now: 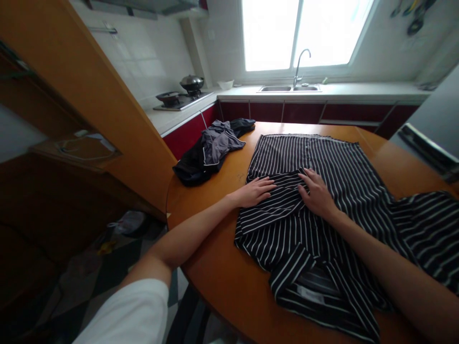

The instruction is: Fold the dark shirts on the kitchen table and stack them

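A black shirt with white stripes (pixel 344 191) lies spread on the wooden table, its collar toward me. One sleeve (pixel 276 210) is folded in across the front, while the other sleeve (pixel 430 224) stretches out to the right. My left hand (pixel 255 192) rests flat on the folded sleeve near the shirt's left edge, fingers extended. On the sleeve's cuff end, near the middle of the shirt, lies my right hand (pixel 317 195) with its fingers spread. Both hands press on the cloth without gripping it.
Dark and grey clothes (pixel 218 143) sit in a heap at the table's (pixel 211 229) far left edge. Behind are a stove with a lidded wok (pixel 192 83), a white counter and a sink (pixel 276 89). A wooden partition (pixel 118 105) stands to the left.
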Demonstrator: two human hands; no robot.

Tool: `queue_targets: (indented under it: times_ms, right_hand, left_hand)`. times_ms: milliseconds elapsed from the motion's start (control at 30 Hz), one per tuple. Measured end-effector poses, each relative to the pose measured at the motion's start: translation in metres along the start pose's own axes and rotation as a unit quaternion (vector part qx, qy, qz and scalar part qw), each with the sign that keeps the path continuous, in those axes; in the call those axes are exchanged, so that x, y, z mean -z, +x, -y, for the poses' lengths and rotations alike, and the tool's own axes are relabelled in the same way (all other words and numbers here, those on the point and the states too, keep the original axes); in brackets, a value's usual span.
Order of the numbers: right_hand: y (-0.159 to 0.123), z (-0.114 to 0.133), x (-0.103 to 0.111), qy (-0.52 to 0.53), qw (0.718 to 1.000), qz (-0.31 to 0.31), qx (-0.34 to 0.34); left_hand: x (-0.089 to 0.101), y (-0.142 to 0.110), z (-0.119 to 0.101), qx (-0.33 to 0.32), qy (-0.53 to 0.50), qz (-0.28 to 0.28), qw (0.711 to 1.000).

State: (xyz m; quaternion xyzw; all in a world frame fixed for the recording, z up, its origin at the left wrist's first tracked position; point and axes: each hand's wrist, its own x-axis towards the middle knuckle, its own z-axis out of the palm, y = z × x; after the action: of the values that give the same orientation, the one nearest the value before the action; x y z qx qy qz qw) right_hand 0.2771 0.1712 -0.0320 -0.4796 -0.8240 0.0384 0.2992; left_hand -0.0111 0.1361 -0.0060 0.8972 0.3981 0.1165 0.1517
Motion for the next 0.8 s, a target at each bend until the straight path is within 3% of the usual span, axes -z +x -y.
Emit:
queue_targets:
  times_ms: [167,300,467,800]
  right_hand:
    - [-0.003,-0.006,-0.015,-0.050,0.993,0.106,-0.009]
    - [-0.003,-0.008,-0.016,-0.057,0.992,0.111,-0.012]
    - [-0.003,-0.007,-0.015,-0.063,0.991,0.115,-0.016]
    - [-0.002,-0.006,-0.014,-0.052,0.991,0.123,-0.026]
  left_hand:
    - [0.013,-0.008,-0.014,-0.011,0.002,-0.019,1.000]
    - [0.008,-0.028,-0.030,-0.021,-0.012,0.019,1.000]
    - [-0.006,-0.054,-0.041,-0.032,-0.009,0.005,0.999]
    - [-0.005,-0.096,-0.068,-0.025,0.043,0.055,0.997]
